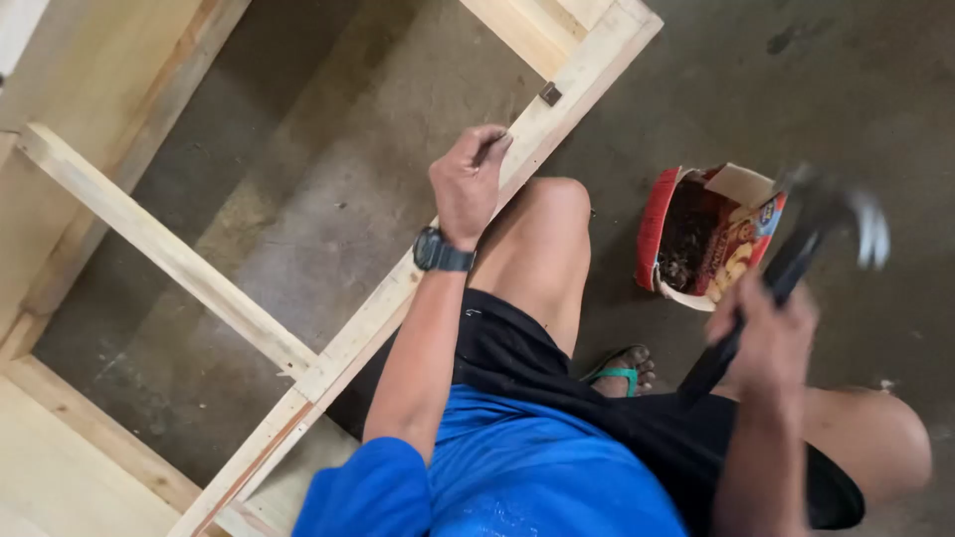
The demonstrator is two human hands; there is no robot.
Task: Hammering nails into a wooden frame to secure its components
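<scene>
While right hand (771,333) grips hammer (796,264), torn carton (665,224) holds dark nails (688,234).

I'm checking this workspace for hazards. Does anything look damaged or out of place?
The red cardboard box on the concrete floor is torn open, its flaps bent. Otherwise nothing stands out; the wooden frame looks intact.

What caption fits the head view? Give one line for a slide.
Left hand steadies a nail on the wooden frame while the right hand raises a hammer beside an open carton.
</scene>
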